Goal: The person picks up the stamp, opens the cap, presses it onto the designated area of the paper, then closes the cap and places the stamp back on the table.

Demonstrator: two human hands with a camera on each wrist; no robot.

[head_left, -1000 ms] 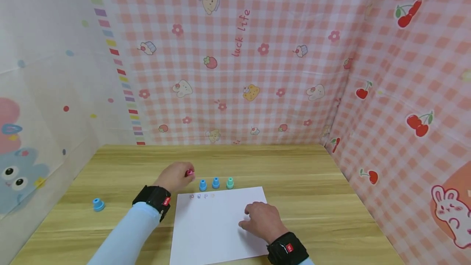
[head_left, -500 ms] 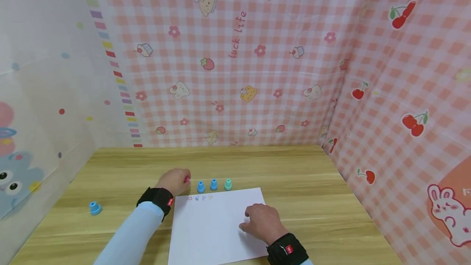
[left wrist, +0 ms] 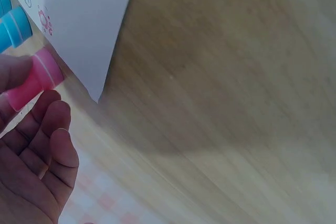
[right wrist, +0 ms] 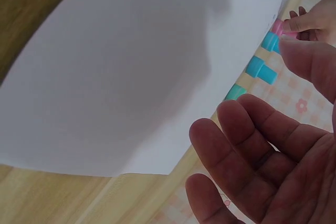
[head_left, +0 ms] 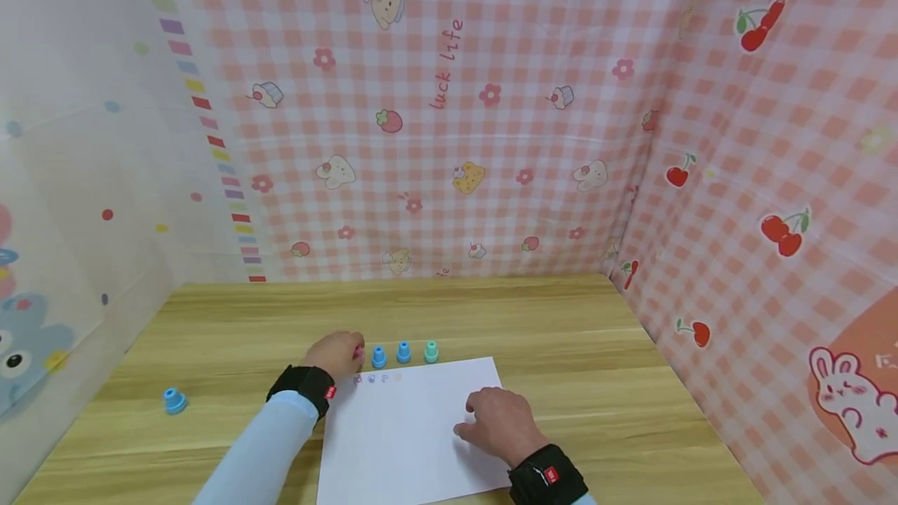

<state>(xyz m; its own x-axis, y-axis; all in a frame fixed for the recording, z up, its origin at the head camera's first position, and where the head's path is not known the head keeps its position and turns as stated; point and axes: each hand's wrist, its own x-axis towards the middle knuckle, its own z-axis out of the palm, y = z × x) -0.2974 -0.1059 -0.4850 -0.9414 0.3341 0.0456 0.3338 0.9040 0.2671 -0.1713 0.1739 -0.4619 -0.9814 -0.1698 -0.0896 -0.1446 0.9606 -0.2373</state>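
My left hand (head_left: 335,354) pinches a pink toy stamp (left wrist: 38,81) between thumb and finger, at the far left corner of a white sheet of paper (head_left: 414,435). In the left wrist view the stamp's wide end is down at the table beside the paper's edge, and the other fingers are loosely bent. Small prints (left wrist: 44,20) in different colours line the paper's far edge. Two blue stamps (head_left: 379,357) and a green stamp (head_left: 431,351) stand in a row right of the pink one. My right hand (head_left: 503,421) holds nothing, relaxed over the paper's right side.
Another blue stamp (head_left: 174,400) with a wide base stands apart at the left of the wooden table (head_left: 596,380). A pink checked cloth (head_left: 421,139) hangs behind the table and along its right side; a pale cloth (head_left: 105,178) covers the left.
My left hand has lowered the pink stamp from above the table to the left end of the stamp row. The right hand stays over the paper. The head view has shifted slightly.
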